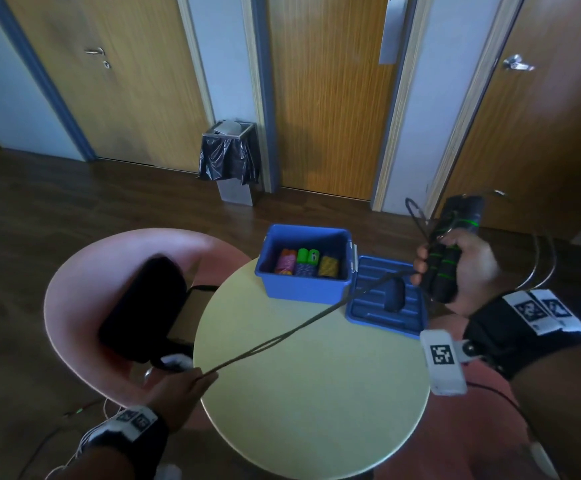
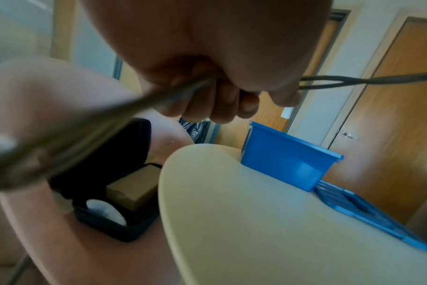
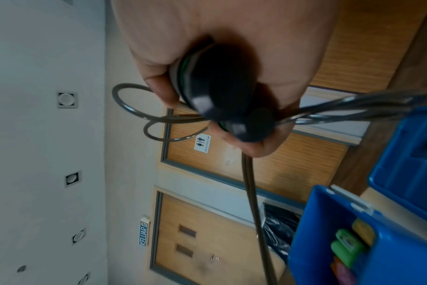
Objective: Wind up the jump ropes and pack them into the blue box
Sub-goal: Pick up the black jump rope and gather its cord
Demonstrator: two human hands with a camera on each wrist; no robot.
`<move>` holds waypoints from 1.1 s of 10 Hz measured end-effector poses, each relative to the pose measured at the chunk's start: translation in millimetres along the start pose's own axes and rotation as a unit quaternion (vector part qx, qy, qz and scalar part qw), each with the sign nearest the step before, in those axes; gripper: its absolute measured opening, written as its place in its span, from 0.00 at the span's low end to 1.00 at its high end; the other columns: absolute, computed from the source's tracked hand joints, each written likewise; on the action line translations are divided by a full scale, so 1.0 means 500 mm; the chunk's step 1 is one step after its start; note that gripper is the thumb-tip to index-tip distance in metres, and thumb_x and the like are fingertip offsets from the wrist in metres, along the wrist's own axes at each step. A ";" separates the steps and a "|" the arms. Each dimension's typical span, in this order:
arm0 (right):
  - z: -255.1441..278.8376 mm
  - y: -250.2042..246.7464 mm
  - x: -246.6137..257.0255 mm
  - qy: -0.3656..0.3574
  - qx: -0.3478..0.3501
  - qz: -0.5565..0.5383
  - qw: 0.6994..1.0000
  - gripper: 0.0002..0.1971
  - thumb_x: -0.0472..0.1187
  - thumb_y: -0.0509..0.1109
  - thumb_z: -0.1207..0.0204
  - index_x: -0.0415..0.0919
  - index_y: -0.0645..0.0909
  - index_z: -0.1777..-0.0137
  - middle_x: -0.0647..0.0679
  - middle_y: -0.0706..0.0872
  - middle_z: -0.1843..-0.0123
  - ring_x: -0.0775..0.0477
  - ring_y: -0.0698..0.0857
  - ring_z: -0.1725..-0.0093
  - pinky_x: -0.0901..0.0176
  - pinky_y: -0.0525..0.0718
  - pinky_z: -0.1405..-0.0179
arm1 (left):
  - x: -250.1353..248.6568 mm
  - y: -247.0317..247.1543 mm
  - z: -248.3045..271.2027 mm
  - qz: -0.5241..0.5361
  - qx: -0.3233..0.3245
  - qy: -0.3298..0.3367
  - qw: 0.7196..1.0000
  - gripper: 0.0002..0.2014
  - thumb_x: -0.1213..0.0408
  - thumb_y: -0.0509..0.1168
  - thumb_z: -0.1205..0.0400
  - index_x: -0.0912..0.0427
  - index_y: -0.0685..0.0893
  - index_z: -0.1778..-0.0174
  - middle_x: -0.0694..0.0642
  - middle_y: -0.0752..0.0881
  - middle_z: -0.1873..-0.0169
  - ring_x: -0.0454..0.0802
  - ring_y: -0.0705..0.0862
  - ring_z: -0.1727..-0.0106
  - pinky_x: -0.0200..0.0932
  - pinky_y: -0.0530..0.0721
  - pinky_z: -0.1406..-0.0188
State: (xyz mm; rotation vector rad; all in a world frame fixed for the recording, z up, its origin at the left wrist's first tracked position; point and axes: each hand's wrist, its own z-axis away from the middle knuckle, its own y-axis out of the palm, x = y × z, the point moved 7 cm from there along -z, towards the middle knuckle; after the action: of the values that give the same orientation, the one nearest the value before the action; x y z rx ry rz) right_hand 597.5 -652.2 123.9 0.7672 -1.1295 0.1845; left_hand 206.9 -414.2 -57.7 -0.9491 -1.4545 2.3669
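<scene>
A person's right hand [image 1: 462, 268] is clutching a jump rope's two black handles [image 1: 450, 251] just right of the blue box [image 1: 303, 285], while the left hand [image 1: 174, 386] is pinching the doubled cord [image 1: 282, 336] taut across the table [image 1: 310, 393]. The thin, springy cord looks inclined to uncoil, so holding the handles seems wisest.
</scene>
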 end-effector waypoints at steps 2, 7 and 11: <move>0.007 0.011 -0.079 0.075 0.000 0.036 0.997 0.05 0.40 0.62 0.31 0.40 0.71 0.61 0.43 0.73 0.70 0.45 0.72 0.77 0.58 0.72 0.77 | 0.059 0.004 -0.036 0.164 -0.032 -0.026 0.986 0.15 0.58 0.64 0.14 0.58 0.82 0.67 0.56 0.84 0.76 0.55 0.85 0.74 0.50 0.85 0.73; -0.015 -0.144 -0.059 0.012 -0.180 0.309 0.934 0.11 0.45 0.72 0.40 0.38 0.77 0.67 0.36 0.74 0.75 0.43 0.73 0.80 0.52 0.73 0.75 | 0.053 -0.045 -0.016 0.086 -0.025 -0.053 0.995 0.14 0.53 0.64 0.14 0.54 0.87 0.62 0.55 0.88 0.67 0.49 0.84 0.68 0.44 0.81 0.67; 0.045 -0.026 -0.209 0.070 0.041 0.554 0.829 0.10 0.42 0.75 0.29 0.39 0.79 0.54 0.44 0.79 0.69 0.45 0.77 0.71 0.54 0.72 0.67 | -0.237 -0.003 0.006 0.585 0.156 -0.088 0.791 0.21 0.58 0.59 0.14 0.52 0.71 0.75 0.50 0.62 0.84 0.46 0.58 0.86 0.32 0.56 0.81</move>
State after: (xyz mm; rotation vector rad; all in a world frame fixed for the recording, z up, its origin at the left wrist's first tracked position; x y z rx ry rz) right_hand 541.0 -651.5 32.4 0.0700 -1.3145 1.2545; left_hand 296.6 -472.8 -6.6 -1.9333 -0.3647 3.3939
